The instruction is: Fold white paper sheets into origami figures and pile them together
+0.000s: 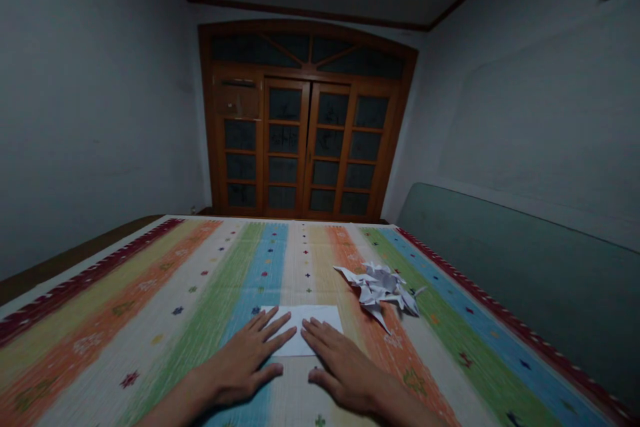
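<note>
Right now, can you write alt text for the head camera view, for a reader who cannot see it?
Left hand and right hand rest on a white paper sheet on a striped cloth, beside crumpled paper. Wooden glass doors stand beyond.

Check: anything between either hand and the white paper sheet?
Nothing visible. The left hand and right hand already rest on the white paper sheet. The folded paper piece lies beyond and to the right, not between them.
</note>
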Demonstrator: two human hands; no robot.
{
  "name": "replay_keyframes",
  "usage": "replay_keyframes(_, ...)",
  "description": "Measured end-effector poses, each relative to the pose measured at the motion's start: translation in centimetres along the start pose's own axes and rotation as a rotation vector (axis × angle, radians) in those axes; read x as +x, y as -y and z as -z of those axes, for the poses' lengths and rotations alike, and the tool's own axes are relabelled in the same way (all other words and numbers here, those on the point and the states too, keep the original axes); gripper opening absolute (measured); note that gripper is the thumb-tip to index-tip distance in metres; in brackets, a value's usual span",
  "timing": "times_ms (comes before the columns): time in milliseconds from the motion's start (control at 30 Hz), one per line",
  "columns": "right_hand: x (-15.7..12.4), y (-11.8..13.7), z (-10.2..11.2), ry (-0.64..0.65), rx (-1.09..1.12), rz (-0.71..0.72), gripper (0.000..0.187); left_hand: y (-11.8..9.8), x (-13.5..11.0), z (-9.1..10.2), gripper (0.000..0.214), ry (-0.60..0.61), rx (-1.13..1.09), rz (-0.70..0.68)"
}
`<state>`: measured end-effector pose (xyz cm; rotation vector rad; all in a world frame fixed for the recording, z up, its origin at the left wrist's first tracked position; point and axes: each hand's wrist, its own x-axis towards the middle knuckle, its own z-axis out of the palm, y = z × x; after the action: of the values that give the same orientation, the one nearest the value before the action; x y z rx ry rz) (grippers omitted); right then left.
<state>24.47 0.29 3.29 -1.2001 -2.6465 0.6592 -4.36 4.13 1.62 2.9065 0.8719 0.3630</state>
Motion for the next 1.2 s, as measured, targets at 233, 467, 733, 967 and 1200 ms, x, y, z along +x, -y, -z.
replay_keyframes(233,0.5,-1.2,-0.1,-0.046,-0.011,-0.093,0.074,1.4,-0.1,-0.5,0.066,0.021,-0.032,0.079)
replay_keyframes(467,0.3,-2.8,0.2,-0.128,-0.033,-0.17,0.075,2.7,-0.7,0.1,0.065,-0.005,-0.103,0.121)
replay_keyframes(733,0.1,-2.9,0.1,-0.128,-0.013,-0.156,0.08,2.1,-0.5,1.1,0.035,-0.091,-0.027,0.047)
replay_keyframes(967,-0.3,-2.6,0.4,-0.111,0.002,-0.047,0.073,0.0,0.8,1.7,0.029,-0.311,-0.071,-0.058)
replay_keyframes(1200,-1.0,-1.0,1.5,-0.076,0.008,0.081,0.068,-1.3,1.2,0.1,0.037,-0.278,-0.233,0.078)
